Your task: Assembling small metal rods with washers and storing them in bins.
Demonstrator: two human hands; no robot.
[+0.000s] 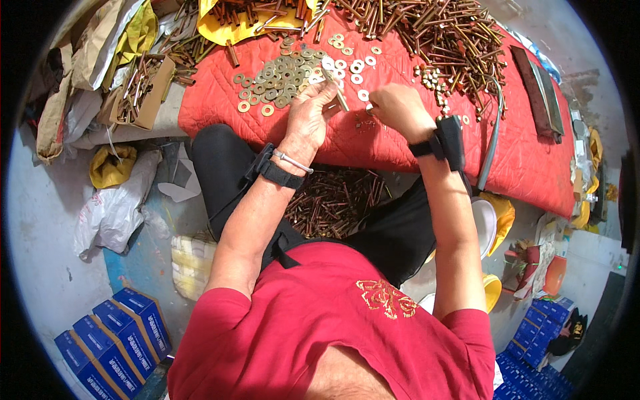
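Note:
My left hand (309, 115) is closed on a slim, pale metal rod (339, 92), held slanting just above the red quilted cover. To its right, my right hand (401, 111) is closed with fingertips pinched together; whatever they hold, if anything, is too small to make out. Flat metal washers (280, 79) lie in a loose pile beyond my left hand, and some pale ones are scattered between the hands. Beyond my right hand sits a small group of nuts (437, 85). A large heap of brass-coloured bolts (447, 40) spreads at the far right.
The red quilted cover (220, 100) drapes over the work surface. More bolts lie in a yellow bag (250, 30), an open cardboard box (157, 93) and a heap between my legs (333, 203). A grey bar (493, 140) leans at right. Blue boxes (110, 347) stand lower left.

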